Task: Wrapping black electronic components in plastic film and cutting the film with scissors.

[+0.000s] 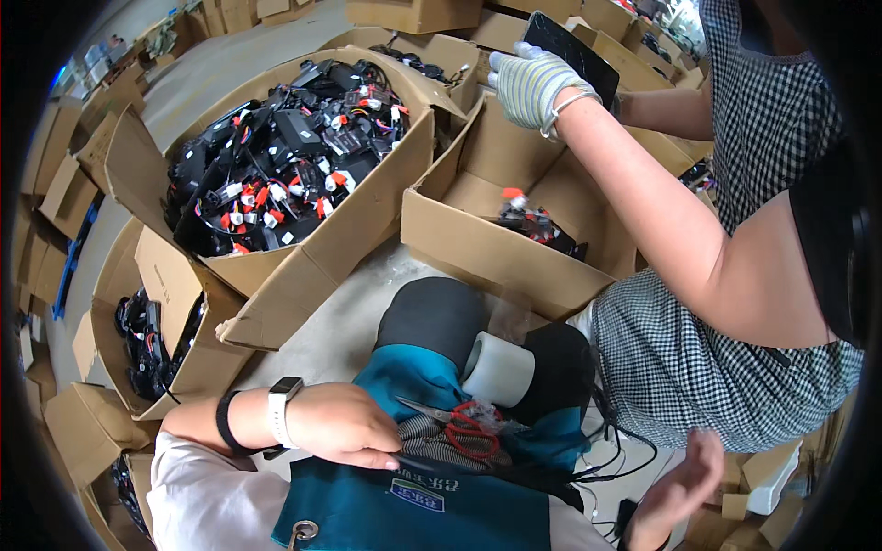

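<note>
Red-handled scissors (469, 432) lie just right of L hand (344, 427), blades toward it; L curled over black cable, R hand (684, 477) open, farther.

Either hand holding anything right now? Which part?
Left hand pinches thin black cables at one end, on the lap. Right hand is open, holding nothing.

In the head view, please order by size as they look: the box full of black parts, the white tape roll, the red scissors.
1. Box full of black parts, clearly largest.
2. White tape roll.
3. Red scissors; similar in extent to the roll, so unsure.
</note>
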`<state>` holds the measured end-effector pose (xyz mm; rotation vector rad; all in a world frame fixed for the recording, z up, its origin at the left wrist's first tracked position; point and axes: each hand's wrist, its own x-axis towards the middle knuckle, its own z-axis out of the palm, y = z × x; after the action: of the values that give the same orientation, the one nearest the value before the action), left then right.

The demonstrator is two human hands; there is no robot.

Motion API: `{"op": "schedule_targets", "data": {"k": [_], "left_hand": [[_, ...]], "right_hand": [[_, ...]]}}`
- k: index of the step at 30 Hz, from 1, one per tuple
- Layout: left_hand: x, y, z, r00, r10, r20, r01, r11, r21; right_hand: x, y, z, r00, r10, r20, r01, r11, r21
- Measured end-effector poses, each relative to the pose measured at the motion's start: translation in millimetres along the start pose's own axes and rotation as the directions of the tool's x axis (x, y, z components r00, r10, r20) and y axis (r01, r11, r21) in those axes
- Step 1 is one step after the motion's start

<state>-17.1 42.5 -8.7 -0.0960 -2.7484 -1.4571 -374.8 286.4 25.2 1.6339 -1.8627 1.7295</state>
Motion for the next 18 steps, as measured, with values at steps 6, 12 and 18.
{"op": "schedule_targets", "data": {"k": [6,12,18], "left_hand": [[-12.8,15.3,-11.6,0.992,-0.118,0.044,0.112,0.988,0.109],[-55.4,-17.7,14.9,0.932,-0.332,-0.147,0.343,0.938,0.055],[-74.4,-27.6,34.1,0.907,-0.417,0.05,0.419,0.887,-0.194]], "right_hand": [[16.9,56.8,34.4,0.31,0.482,0.82,-0.055,0.87,-0.49],[-5.9,43.7,3.9,0.245,0.678,0.693,-0.111,0.73,-0.675],[8.3,15.5,-50.1,-0.356,0.593,0.722,-0.281,0.669,-0.688]]}}
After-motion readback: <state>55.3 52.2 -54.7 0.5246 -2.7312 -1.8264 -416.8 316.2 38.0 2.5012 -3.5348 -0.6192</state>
